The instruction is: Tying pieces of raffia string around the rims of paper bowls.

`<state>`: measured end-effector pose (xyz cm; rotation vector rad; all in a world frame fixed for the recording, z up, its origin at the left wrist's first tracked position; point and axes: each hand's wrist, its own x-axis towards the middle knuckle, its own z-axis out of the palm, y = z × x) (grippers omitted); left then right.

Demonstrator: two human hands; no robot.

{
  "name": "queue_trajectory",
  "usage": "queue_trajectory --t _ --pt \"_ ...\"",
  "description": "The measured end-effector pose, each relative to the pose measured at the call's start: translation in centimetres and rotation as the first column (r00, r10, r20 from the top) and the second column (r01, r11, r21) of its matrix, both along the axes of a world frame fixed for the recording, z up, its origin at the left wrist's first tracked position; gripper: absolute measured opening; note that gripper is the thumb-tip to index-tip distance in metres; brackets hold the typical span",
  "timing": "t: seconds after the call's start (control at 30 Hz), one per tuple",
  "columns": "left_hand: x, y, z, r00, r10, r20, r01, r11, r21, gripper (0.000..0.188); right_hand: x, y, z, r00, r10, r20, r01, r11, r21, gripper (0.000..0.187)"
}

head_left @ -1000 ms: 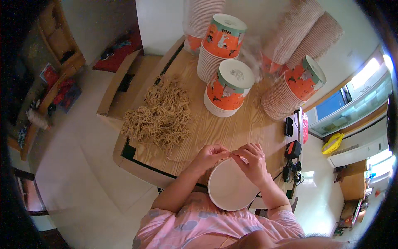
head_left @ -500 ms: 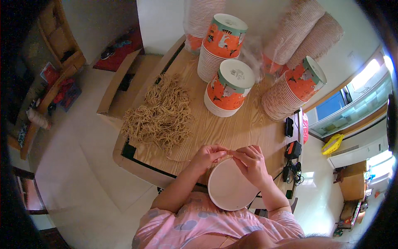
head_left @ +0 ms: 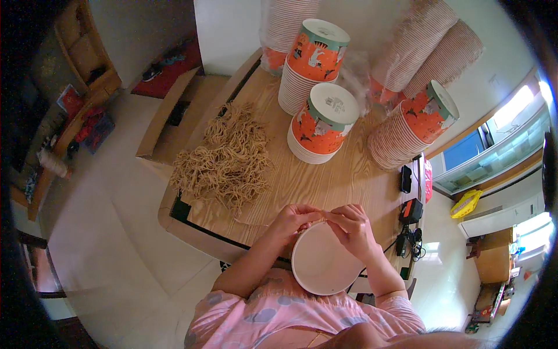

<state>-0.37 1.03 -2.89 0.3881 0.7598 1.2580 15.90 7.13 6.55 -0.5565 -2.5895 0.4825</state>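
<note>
A white paper bucket [head_left: 323,263] sits tilted against my body at the table's near edge, its open mouth facing me. Above its far rim, my left hand [head_left: 297,222] and my right hand [head_left: 350,228] meet with fingertips pinched together. Between them shows a short bit of tan cord, mostly hidden by the fingers. The right hand's lower fingers reach over the bucket's rim. Left of the hands, a loose heap of tan cords [head_left: 224,163] lies on the wooden table [head_left: 290,189].
Upside-down stacks of orange-and-green paper buckets stand beyond: a short stack [head_left: 323,125], a taller stack [head_left: 314,58] and a right stack [head_left: 412,125]. Plastic-wrapped stacks [head_left: 415,43] lean on the wall. A cardboard box [head_left: 168,119] adjoins the table; black adapters [head_left: 410,210] and cables line its right edge.
Both hands keep pinching above the bucket's rim; the left fingers have shifted slightly right, closer to the right fingertips. The bucket stays in place.
</note>
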Motion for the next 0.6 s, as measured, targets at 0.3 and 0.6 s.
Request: queue_trajectory --t 0.3,0.6 --pt "-0.1 -0.2 0.6 0.995 0.036 -0.097 -0.041 0.998 -0.048 0.014 0.2 0.3 -0.6 1.000 -0.003 -0.010 0.001 0.991 -0.136 0.017" --pt "-0.6 -0.3 1.4 0.350 0.550 -0.758 0.004 0.808 0.589 0.012 -0.1 0.6 0.4 0.982 -0.165 0.097 0.191 0.881 -0.432 0.016"
